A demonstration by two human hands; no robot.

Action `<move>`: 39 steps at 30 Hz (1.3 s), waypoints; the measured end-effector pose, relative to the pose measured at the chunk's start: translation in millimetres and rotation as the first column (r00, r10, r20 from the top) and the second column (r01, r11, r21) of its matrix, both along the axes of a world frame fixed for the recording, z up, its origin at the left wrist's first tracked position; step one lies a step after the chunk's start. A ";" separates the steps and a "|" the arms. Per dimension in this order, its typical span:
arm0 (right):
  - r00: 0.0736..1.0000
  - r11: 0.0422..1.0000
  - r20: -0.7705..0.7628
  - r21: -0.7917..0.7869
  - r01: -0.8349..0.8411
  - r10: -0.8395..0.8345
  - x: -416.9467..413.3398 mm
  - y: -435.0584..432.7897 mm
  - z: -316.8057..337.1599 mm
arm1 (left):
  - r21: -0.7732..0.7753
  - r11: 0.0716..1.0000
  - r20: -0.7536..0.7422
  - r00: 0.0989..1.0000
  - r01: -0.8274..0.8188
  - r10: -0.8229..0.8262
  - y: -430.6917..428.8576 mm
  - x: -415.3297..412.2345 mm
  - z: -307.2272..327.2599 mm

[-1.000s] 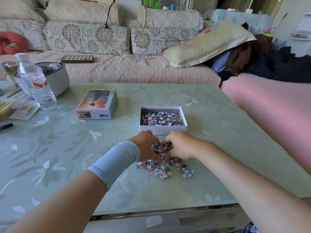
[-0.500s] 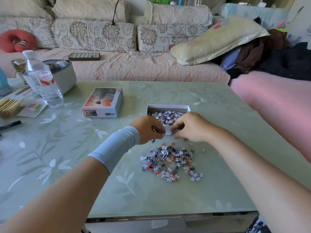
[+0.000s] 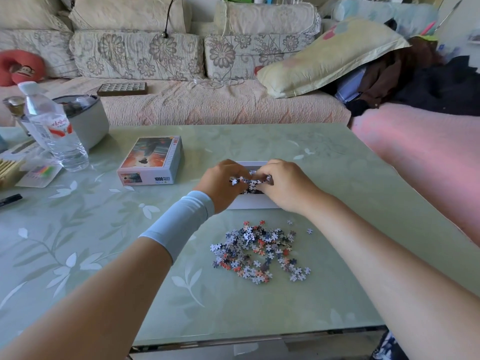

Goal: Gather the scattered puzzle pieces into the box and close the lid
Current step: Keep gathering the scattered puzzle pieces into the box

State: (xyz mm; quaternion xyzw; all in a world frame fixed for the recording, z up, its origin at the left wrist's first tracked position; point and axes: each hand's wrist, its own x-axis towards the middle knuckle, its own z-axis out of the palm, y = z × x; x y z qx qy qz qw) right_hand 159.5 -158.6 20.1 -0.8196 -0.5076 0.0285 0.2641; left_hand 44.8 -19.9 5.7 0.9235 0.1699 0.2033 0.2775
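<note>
The green surface (image 3: 104,255) carries the lid (image 3: 152,159) at ten o'clock of the box (image 3: 249,202); over the box, the left hand (image 3: 220,183) and right hand (image 3: 285,185) each have a curled grip on a clump of puzzle pieces (image 3: 249,181); the loose pile (image 3: 259,252) lies at six o'clock, just beside the box.

A floral beige fabric sofa (image 3: 161,74) spans the upper frame behind a pale-green leaf-patterned glass-topped table (image 3: 78,242) in daylight.
</note>
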 end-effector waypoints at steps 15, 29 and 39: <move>0.990 0.789 -0.122 -0.599 -0.133 0.075 -22.9 -31.8 -12.8 | 0.115 0.947 -0.636 0.755 0.299 -0.161 -29.6 -37.7 -11.5; 0.991 0.898 -0.115 -0.428 -0.106 0.062 -22.6 -22.3 -21.8 | 0.079 0.968 -0.540 0.826 0.240 -0.161 -30.7 -35.4 -8.3; 0.985 0.860 -0.155 -0.490 -0.141 0.073 -22.4 -15.1 -16.0 | -0.034 0.992 -0.464 0.877 0.123 -0.125 -23.0 -27.0 -5.0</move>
